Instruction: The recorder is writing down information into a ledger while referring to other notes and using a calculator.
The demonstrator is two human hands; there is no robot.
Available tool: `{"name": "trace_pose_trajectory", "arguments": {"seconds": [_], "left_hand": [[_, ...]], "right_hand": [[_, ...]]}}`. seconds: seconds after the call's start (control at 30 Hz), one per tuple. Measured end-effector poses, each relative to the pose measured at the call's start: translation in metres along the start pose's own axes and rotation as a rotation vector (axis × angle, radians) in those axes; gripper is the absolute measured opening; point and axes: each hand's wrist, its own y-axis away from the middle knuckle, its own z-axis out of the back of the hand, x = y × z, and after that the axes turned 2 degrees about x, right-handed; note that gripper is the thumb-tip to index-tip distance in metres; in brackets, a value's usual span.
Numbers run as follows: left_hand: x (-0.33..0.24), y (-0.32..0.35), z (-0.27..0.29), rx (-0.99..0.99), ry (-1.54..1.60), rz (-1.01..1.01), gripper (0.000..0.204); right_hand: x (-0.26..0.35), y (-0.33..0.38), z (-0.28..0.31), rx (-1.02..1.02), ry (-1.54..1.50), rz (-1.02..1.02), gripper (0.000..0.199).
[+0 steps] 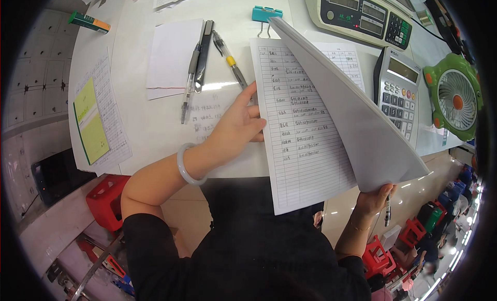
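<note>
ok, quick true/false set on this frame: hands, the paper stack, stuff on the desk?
1. The left hand presses on the lined sheet of the clipped stack. True.
2. The right hand lies flat on the calculator. False: it lifts the turned pages by their lower corner and also holds a pen.
3. A teal binder clip holds the stack at its top. True.
4. The green fan sits at the desk's left edge. False: it sits on the right, beyond the calculator.
5. The left wrist is bare. False: it wears a pale bangle.
</note>
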Motion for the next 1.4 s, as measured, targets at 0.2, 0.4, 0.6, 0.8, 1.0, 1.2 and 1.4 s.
{"name": "trace_pose_trajectory", "arguments": {"seconds": [0.2,0.4,0.6,0.8,1.0,1.2,1.4], "left_hand": [[-0.026,0.023,-0.006,-0.284,-1.08,-0.357,0.086],[-0.054,-0.032,-0.02,-0.063,-1.418,-1.065,0.072],[-0.043,-0.074,-0.001,0.261,-0.896,-0.67,0.017],[-0.039,-0.074,0.002,0.158,-0.534,-0.463,0.026],[-0.039,-0.08,0.005,0.107,-0.489,-0.419,0.039],[-0.043,-0.075,0.002,0.085,-0.717,-0.361,0.038],[-0.043,-0.075,0.003,0.091,-0.657,-0.356,0.038]], "right_hand": [[0.005,0.001,0.003,0.007,0.083,0.044,0.037],[0.054,-0.035,-0.027,0.418,0.541,0.239,0.029],[0.073,-0.055,-0.075,0.09,0.727,1.053,0.037],[0.025,-0.057,-0.078,0.425,0.445,0.107,0.019],[-0.016,-0.07,-0.08,0.158,0.478,-0.182,0.012],[-0.032,-0.069,-0.079,0.022,0.515,-0.15,0.021],[-0.035,-0.069,-0.079,0.035,0.651,-0.125,0.023]]}}
